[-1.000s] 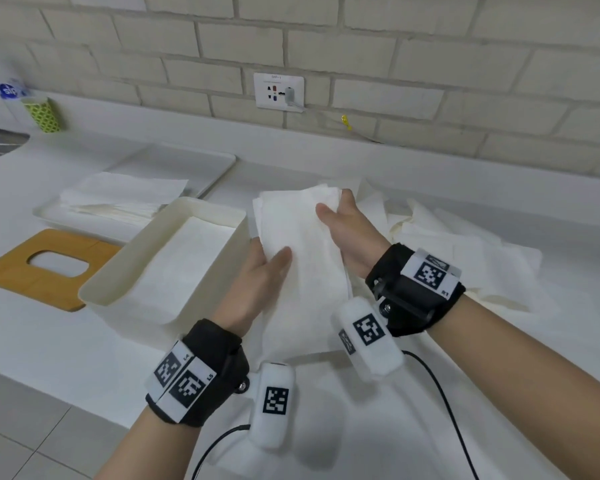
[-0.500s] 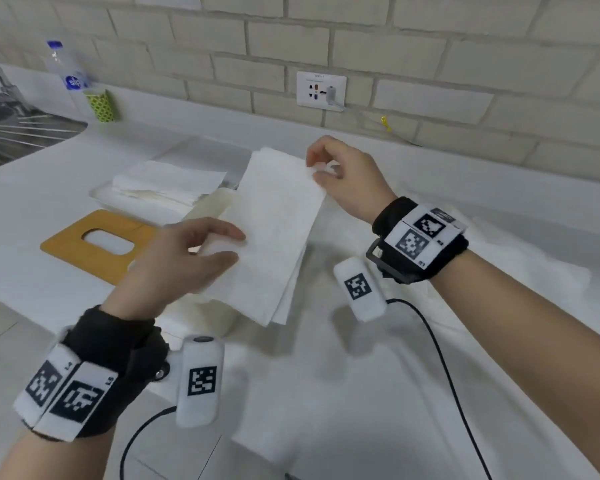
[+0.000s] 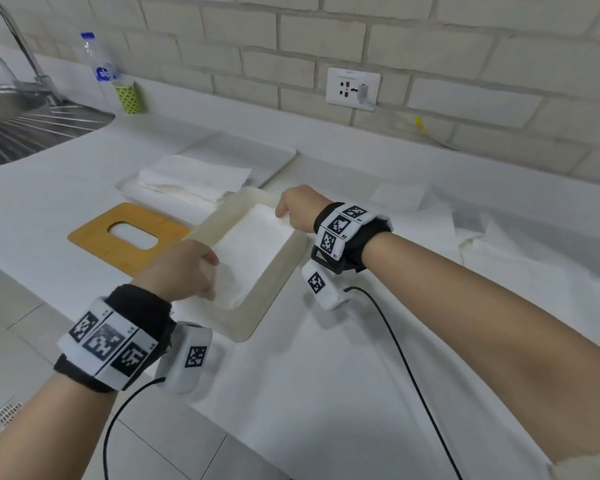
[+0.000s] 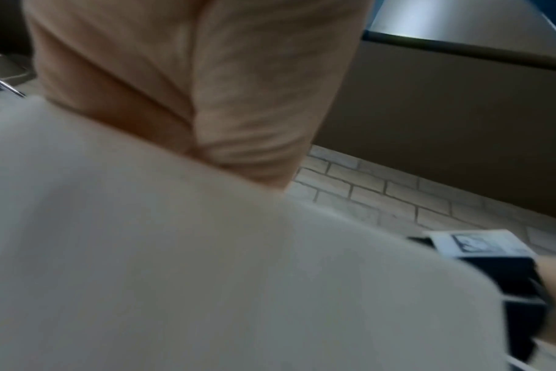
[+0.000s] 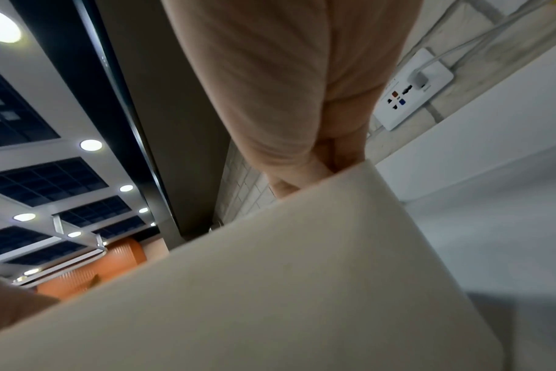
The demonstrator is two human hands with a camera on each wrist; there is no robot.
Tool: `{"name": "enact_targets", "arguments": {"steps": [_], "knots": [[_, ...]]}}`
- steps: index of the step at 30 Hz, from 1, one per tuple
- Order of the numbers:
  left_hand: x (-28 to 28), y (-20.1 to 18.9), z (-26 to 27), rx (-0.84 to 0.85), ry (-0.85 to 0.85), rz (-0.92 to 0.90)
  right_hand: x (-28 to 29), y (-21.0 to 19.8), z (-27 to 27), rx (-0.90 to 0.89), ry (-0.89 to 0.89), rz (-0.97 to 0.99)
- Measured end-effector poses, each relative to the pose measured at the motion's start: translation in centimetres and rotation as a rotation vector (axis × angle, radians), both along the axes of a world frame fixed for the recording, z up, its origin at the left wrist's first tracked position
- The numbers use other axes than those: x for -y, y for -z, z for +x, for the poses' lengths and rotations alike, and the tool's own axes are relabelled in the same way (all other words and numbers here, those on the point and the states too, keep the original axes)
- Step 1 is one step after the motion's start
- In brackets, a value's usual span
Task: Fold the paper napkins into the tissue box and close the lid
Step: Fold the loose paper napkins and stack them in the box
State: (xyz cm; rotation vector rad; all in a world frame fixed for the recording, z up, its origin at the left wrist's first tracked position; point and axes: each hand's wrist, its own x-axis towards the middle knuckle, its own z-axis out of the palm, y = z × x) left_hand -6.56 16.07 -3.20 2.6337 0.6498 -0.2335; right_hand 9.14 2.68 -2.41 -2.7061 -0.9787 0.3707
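Observation:
The cream tissue box (image 3: 274, 289) stands open on the counter with a folded white napkin (image 3: 253, 251) lying inside it. My left hand (image 3: 210, 278) reaches in at the near left corner, its curled fingers holding the napkin's edge. At the far right corner my right hand (image 3: 281, 214) dips over the rim and pinches the napkin. The wooden lid (image 3: 94, 237) with its oval slot lies flat to the left of the box. In both wrist views the box wall (image 4: 207, 276) (image 5: 270, 288) hides the fingertips.
A white tray (image 3: 278, 161) behind the box holds a stack of folded napkins (image 3: 194, 178). Loose unfolded napkins (image 3: 430, 230) lie to the right. A sink (image 3: 21, 133), a bottle (image 3: 97, 64) and a green cup (image 3: 129, 97) stand far left. Wrist cables trail off the front edge.
Both hands have carried the folded napkin from the air in front of me leftward and down into the open box.

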Motion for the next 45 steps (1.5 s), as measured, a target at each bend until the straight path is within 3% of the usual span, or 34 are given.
{"name": "enact_targets", "arguments": {"steps": [6, 9, 12, 15, 21, 23, 27, 31, 34, 38, 42, 45], "knots": [[0.9, -0.2, 0.6, -0.171, 0.179, 0.259, -2.1, 0.3, -0.3, 0.057, -0.142, -0.385], [1.2, 0.1, 0.7, -0.228, 0.265, 0.416, -2.5, 0.4, -0.7, 0.116, -0.161, -0.458], [2.1, -0.3, 0.8, -0.267, 0.296, 0.32, -2.7, 0.5, -0.7, 0.123, -0.233, -0.464], [2.8, -0.9, 0.9, -0.272, 0.349, 0.261, -2.7, 0.8, -0.4, 0.005, -0.275, -0.48], [3.9, -1.2, 1.3, -0.393, 0.457, 0.344, -2.4, 0.9, -1.1, 0.057, -0.306, -0.534], [4.0, -1.6, 1.1, -0.394, 0.459, 0.294, -2.7, 1.0, -1.1, 0.024, -0.284, -0.482], [3.7, -2.9, -0.3, -0.286, 0.346, 0.08, -0.7, 0.5, -1.2, 0.024, -0.233, -0.156], [5.2, -4.5, -1.7, 0.064, 0.21, -0.052, 4.2, 0.1, -2.3, 0.131, -0.166, 0.094], [8.7, -5.4, -1.8, 0.3, 0.29, -0.17, 8.9, -0.1, -3.8, 0.192, -0.094, 0.143], [13.9, -3.8, -0.1, 0.386, 0.434, -0.251, 15.9, 0.7, -5.7, 0.254, 0.013, -0.086], [18.4, -0.9, 2.7, 0.262, 0.61, -0.204, 22.5, 2.1, -7.1, 0.17, 0.148, -0.431], [21.1, 1.0, 4.6, 0.154, 0.752, -0.126, 25.5, 3.4, -8.1, 0.043, 0.227, -0.562]]}}
